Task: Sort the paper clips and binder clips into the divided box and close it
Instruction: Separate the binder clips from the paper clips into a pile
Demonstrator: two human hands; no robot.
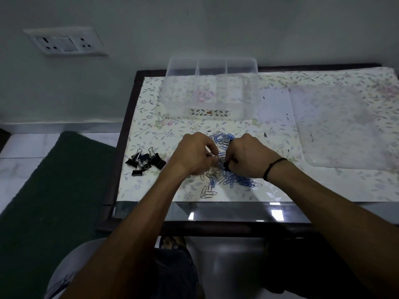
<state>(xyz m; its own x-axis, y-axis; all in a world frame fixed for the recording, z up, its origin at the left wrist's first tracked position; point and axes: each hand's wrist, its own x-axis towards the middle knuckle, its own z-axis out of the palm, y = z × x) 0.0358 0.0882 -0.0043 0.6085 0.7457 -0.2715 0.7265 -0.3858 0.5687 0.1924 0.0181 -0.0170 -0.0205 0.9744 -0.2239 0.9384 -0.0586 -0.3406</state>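
A heap of blue and silver paper clips [226, 180] lies on the table's near middle. My left hand [194, 154] is over the heap, its fingers pinching silver paper clips. My right hand [248, 156] sits beside it with fingers curled round a black binder clip [227, 166]. Several black binder clips [145, 161] lie in a group to the left. The clear divided box [211, 89] stands open at the back, three compartments showing with nothing seen inside. Its clear lid [336, 126] lies flat at the right.
The table has a floral cover [151, 117] and a dark wooden frame; its near edge is glass. A white sheet [274, 104] lies between box and lid. A green mat [54, 190] covers the floor at left. The wall behind carries a socket plate [64, 42].
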